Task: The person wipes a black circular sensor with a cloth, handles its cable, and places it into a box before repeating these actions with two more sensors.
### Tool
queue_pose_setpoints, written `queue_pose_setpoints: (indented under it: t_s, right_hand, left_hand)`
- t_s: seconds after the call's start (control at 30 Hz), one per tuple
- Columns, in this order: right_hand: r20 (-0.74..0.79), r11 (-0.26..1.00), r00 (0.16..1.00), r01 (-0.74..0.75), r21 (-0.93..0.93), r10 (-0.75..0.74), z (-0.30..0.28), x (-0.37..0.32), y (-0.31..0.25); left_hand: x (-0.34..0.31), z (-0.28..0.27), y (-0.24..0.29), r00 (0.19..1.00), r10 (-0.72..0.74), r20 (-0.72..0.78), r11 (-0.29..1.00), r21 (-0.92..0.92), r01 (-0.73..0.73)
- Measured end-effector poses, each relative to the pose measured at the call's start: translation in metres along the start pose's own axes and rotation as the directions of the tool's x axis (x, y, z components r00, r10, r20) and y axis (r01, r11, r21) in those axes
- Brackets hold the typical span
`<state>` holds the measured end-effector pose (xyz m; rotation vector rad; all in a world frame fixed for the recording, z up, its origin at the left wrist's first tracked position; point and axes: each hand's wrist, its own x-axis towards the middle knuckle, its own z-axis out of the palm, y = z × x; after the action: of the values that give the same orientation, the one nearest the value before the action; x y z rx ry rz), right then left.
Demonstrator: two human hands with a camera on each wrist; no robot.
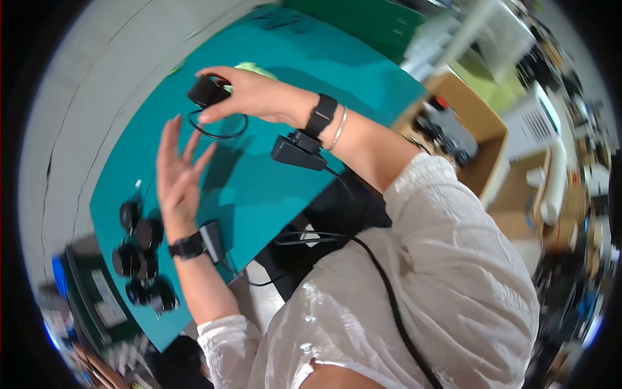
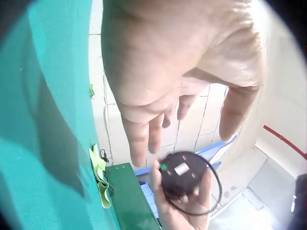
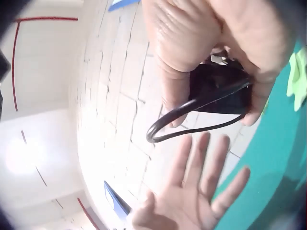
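The step in hand appears to be handling one black device (image 1: 208,92) and its cable, with the device up in the air over the teal surface (image 1: 259,178) and one hand bearing it. The right hand (image 1: 256,94) grips the device by its sides between thumb and fingers, as the right wrist view shows, while the cable (image 3: 168,125) bows out from it in a loose loop. The left hand (image 1: 178,188) holds nothing: its fingers are spread wide, pointing towards the device and near the loop, though whether a fingertip brushes the cable is hard to tell. The left wrist view shows a round face of the device with a pale label (image 2: 182,168) and a green spot (image 2: 163,167). More black round items (image 1: 139,253) sit in a cluster on the surface, well apart from the held one, and a light green strip (image 2: 100,177) lies near its edge. If the left hand is to take part, the next move calls for narrowing its fingers on the loop or the free side of the device, with the right grip kept firm. The slack loop could snag a finger, so a careful approach seems wise.
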<state>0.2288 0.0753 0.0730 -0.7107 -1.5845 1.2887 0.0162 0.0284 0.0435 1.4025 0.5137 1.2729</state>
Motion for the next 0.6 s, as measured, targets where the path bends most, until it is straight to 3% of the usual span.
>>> queue_pose_setpoints:
  t_s: [0.07, 0.13, 0.17, 0.2, 0.27, 0.3, 0.4, 0.47, 0.53, 0.6]
  right_hand:
    - [-0.100, 0.999, 0.994, 0.034, 0.034, -0.031, -0.037, -0.034, -0.010]
    - [-0.183, 0.910, 0.949, 0.302, 0.283, -0.258, -0.071, -0.094, -0.044]
    - [-0.321, 0.941, 0.941, 0.200, 0.274, -0.106, -0.093, -0.114, -0.045]
    - [-0.451, 0.953, 0.891, 0.095, 0.289, 0.048, -0.118, -0.134, -0.043]
    - [-0.600, 0.880, 0.775, 0.410, 0.237, -0.200, -0.156, -0.190, -0.040]
    - [-0.683, 0.897, 0.709, 0.401, 0.187, -0.175, -0.175, -0.221, -0.037]
    - [-0.871, 0.963, 0.489, 0.256, 0.079, -0.059, -0.238, -0.311, 0.002]
    - [-0.945, 0.983, 0.295, 0.072, 0.170, 0.142, -0.275, -0.366, 0.043]
    - [-0.957, 0.961, 0.089, -0.026, 0.276, 0.277, -0.293, -0.406, 0.082]
    - [-0.949, 0.903, -0.094, -0.292, 0.315, 0.301, -0.328, -0.458, 0.151]
  left_hand:
    - [-0.001, -0.008, -0.004, 0.998, -0.052, 0.039, 0.997, 0.054, 0.050]
    - [-0.003, -0.017, -0.011, 0.993, -0.094, 0.077, 0.991, 0.099, 0.087]
    - [-0.004, -0.022, -0.015, 0.991, -0.118, 0.067, 0.982, 0.157, 0.106]
    - [-0.005, -0.028, -0.018, 0.987, -0.124, 0.097, 0.981, 0.160, 0.108]
    - [-0.005, -0.038, -0.027, 0.977, -0.204, 0.066, 0.975, 0.105, 0.197]
    - [-0.004, -0.041, -0.030, 0.965, -0.255, 0.065, 0.966, 0.046, 0.253]
    - [-0.005, -0.044, -0.033, 0.930, -0.369, 0.002, 0.930, -0.005, 0.369]
    - [-0.005, -0.068, -0.042, 0.915, -0.402, -0.012, 0.910, -0.116, 0.398]
    - [-0.005, -0.072, -0.039, 0.895, -0.444, -0.051, 0.893, -0.101, 0.438]
    - [-0.004, -0.077, -0.038, 0.865, -0.488, -0.118, 0.867, -0.177, 0.465]
